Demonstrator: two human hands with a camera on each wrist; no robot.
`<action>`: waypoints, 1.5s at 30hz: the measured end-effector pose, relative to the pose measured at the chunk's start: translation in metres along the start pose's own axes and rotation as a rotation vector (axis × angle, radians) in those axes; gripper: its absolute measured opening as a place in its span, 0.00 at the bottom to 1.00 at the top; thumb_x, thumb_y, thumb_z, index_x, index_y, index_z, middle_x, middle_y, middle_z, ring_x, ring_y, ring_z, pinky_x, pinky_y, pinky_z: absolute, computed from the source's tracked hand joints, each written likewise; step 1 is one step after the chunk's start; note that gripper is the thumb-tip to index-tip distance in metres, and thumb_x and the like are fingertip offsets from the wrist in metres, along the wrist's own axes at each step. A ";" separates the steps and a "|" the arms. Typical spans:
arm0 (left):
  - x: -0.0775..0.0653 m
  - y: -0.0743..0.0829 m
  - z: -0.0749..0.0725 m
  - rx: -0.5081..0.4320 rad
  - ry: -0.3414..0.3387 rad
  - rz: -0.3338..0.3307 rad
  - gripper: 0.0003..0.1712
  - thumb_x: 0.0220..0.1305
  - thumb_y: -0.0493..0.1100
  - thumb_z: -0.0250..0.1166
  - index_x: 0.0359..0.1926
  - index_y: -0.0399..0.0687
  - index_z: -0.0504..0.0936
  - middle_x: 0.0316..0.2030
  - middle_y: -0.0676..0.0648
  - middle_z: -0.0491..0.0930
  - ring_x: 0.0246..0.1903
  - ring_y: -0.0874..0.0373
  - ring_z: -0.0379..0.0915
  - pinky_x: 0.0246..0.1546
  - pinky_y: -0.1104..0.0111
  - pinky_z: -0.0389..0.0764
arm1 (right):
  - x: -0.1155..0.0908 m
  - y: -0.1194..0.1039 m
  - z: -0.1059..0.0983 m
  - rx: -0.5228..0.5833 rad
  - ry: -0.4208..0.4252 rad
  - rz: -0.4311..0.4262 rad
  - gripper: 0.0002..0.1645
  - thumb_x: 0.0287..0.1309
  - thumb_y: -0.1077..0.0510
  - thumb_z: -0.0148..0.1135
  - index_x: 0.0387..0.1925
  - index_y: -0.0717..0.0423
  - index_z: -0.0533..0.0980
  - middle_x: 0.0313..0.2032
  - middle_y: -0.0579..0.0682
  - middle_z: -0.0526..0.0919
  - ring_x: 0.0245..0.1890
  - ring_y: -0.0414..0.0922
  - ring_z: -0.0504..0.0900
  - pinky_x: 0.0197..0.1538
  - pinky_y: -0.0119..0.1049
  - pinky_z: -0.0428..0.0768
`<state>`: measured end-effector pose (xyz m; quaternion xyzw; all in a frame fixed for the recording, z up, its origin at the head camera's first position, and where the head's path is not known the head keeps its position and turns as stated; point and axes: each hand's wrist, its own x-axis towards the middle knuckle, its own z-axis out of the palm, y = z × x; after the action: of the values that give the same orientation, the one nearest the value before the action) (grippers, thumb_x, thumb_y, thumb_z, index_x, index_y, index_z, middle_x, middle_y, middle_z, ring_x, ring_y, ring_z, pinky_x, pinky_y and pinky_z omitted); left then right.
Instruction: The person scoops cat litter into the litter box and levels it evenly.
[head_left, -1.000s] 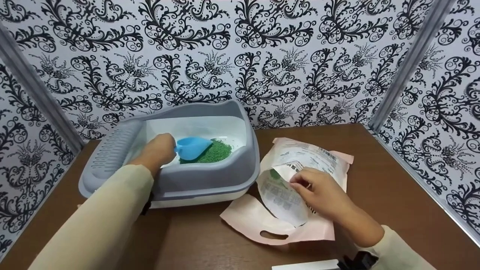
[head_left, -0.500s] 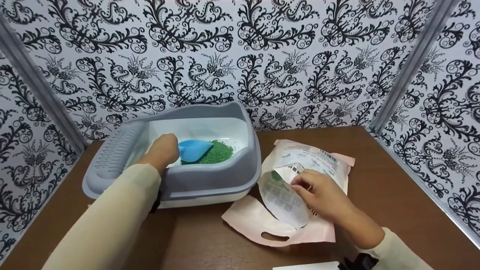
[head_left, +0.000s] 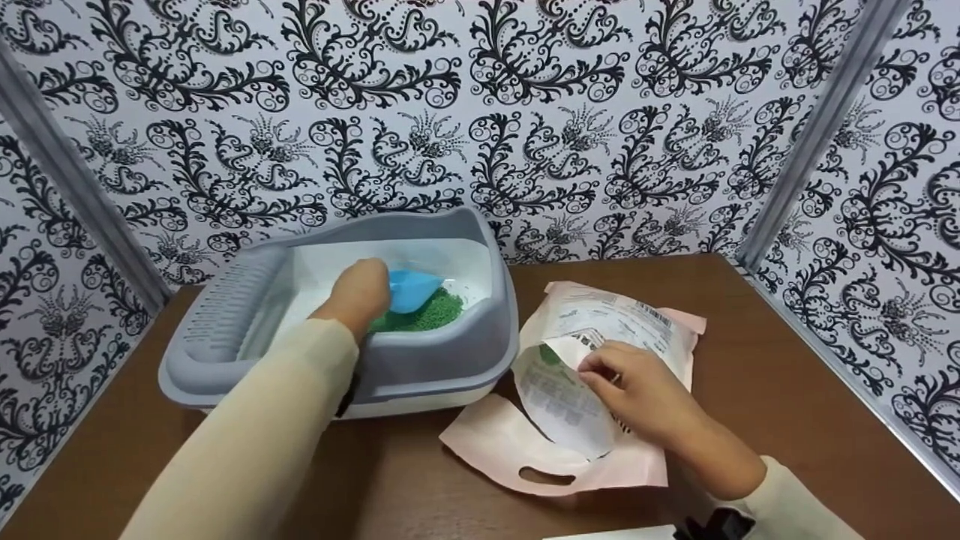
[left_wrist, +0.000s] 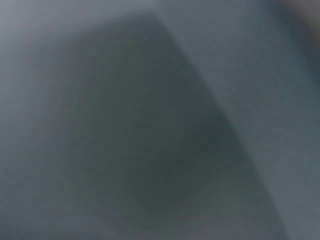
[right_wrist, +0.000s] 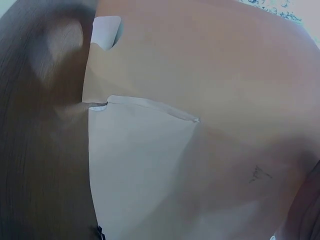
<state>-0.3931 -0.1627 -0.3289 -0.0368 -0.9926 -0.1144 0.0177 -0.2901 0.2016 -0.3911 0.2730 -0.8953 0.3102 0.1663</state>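
Note:
In the head view, my left hand is inside the grey-and-white litter box, gripping the handle end of a blue scoop. The scoop lies against green pellet litter piled in the box's right part. My right hand pinches the upper edge of the torn mouth of a pink-and-white litter bag, which lies on its side and gapes toward the box. Some green shows within the mouth. The right wrist view has the bag's pinkish side and its tear close up; the left wrist view is a grey blur.
The box has a perforated step at its left end. Patterned panels enclose the brown table at the back and sides. A flat white object pokes in at the bottom edge.
My left hand and the scoop have moved right, farther over the green pellets. The right hand stays in place at the bag's mouth.

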 end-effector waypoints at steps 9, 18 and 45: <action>-0.002 -0.001 -0.004 0.014 -0.071 -0.028 0.14 0.58 0.26 0.47 0.41 0.29 0.78 0.45 0.32 0.79 0.46 0.41 0.76 0.53 0.51 0.74 | 0.002 0.000 0.001 0.014 -0.003 -0.013 0.05 0.54 0.61 0.68 0.30 0.46 0.81 0.29 0.34 0.78 0.29 0.33 0.76 0.34 0.28 0.77; 0.003 -0.003 0.004 -0.023 -0.063 -0.042 0.16 0.59 0.27 0.45 0.42 0.31 0.78 0.46 0.33 0.79 0.47 0.42 0.76 0.53 0.51 0.74 | -0.003 0.003 0.001 0.016 0.000 0.008 0.06 0.54 0.61 0.68 0.30 0.44 0.81 0.29 0.34 0.78 0.29 0.33 0.75 0.34 0.29 0.78; 0.000 0.019 0.007 -0.045 -0.123 -0.041 0.13 0.59 0.31 0.52 0.43 0.35 0.79 0.43 0.40 0.80 0.36 0.51 0.68 0.48 0.56 0.74 | 0.000 0.000 -0.001 0.013 -0.013 -0.006 0.07 0.55 0.60 0.67 0.29 0.42 0.80 0.29 0.35 0.78 0.29 0.33 0.76 0.33 0.28 0.78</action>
<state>-0.3916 -0.1428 -0.3316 -0.0239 -0.9896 -0.1344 -0.0465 -0.2900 0.2020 -0.3905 0.2790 -0.8935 0.3135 0.1596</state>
